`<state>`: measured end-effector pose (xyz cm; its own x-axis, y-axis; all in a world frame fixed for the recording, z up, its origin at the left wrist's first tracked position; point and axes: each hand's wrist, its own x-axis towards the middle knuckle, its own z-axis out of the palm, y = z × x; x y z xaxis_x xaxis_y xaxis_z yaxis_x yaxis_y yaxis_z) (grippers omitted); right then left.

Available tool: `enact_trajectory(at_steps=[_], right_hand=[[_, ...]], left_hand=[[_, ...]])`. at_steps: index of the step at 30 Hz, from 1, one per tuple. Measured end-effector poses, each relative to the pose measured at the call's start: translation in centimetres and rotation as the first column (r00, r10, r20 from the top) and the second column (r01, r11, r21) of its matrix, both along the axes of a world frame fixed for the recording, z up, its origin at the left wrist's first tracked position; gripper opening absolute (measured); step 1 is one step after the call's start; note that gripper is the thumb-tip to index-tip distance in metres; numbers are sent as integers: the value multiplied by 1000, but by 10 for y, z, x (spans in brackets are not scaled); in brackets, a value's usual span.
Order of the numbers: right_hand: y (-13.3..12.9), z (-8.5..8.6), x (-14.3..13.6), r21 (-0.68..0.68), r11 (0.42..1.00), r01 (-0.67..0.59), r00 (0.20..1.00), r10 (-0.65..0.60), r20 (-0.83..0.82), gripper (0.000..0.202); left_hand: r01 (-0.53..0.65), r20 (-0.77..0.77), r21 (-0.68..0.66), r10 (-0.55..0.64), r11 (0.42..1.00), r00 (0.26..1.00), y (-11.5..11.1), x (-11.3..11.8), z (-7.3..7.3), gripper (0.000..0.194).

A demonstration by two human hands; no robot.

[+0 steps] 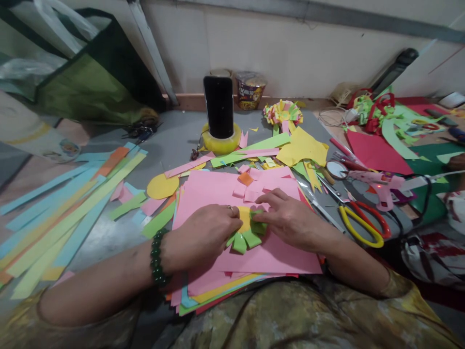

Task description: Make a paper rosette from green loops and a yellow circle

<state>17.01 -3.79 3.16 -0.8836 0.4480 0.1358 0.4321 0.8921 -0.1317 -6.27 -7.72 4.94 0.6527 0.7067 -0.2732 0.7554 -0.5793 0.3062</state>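
Observation:
On a stack of coloured paper sheets topped with pink point(203, 186) lies a yellow paper circle point(244, 220) with folded green paper pieces point(239, 242) along its lower and right edge. My left hand point(209, 230), with a ring and a green bead bracelet, has its fingers curled onto the circle's left edge. My right hand point(294, 220) comes in from the right, its thumb and fingers closing on a green paper piece point(258, 223) at the circle's right edge. Folded pink paper pieces point(251, 196) and an orange one point(245, 179) lie just above.
Paper strips point(76, 203) spread at the left beside a loose yellow circle point(162, 186). Scissors point(361, 223) and a pink glue gun point(381, 186) with a lit red light lie at the right. Behind stand a phone point(219, 106) on a tape roll point(221, 143) and a paper rosette point(283, 113).

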Motion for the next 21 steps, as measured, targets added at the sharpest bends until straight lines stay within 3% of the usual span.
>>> enact_trajectory(at_steps=[15,21], right_hand=[[7,-13,-2,-24,998,-55,998,56,11,26],[10,-14,-1,-32,998,-49,990,44,-136,31]], left_hand=[[-8,36,48,6,999,999,1,-1,-3,19],[5,-2,31,-5,1000,1000,3,-1,-7,17]])
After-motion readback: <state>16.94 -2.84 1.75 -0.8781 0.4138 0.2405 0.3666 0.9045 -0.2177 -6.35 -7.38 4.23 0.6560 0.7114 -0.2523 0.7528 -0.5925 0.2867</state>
